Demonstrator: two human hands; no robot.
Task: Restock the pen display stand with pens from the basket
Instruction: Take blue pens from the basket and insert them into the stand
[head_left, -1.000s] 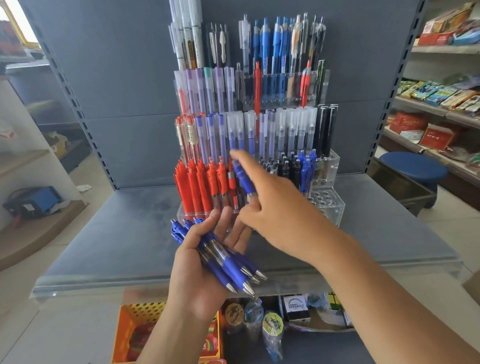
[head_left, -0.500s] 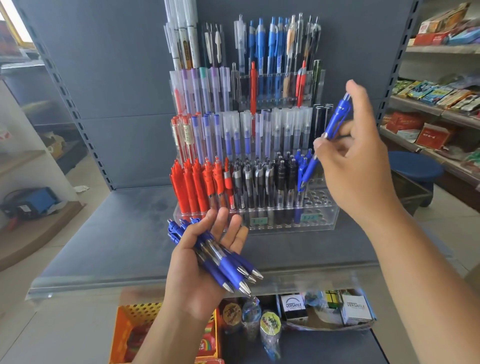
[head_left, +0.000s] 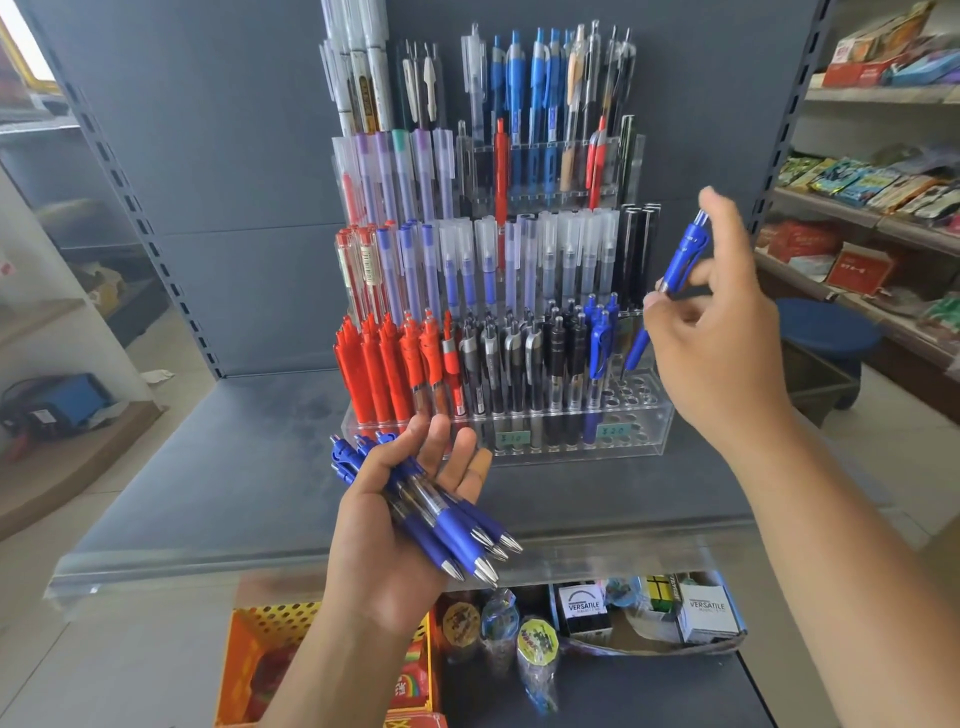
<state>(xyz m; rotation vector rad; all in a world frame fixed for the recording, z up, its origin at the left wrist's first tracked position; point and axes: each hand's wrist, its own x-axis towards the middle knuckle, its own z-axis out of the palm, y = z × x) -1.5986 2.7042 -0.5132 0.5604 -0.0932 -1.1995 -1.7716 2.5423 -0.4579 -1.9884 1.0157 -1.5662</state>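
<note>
Grey shelf (head_left: 208, 467), pen stand (head_left: 639, 431); boxes (head_left: 709, 613) below read VERSATILE. Left hand (head_left: 384, 551) grips blue pen bundle (head_left: 447, 525); raised right hand (head_left: 727, 353) pinches single pen (head_left: 685, 254).

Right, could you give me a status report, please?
Left hand holds bundle. Right hand pinches one pen near stand. Empty holes unobstructed.

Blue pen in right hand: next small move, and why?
Probably lower the blue pen tip-first into an empty hole at the right of the display stand: the right hand pinches it above those holes, beside the slotted blue pens.
</note>
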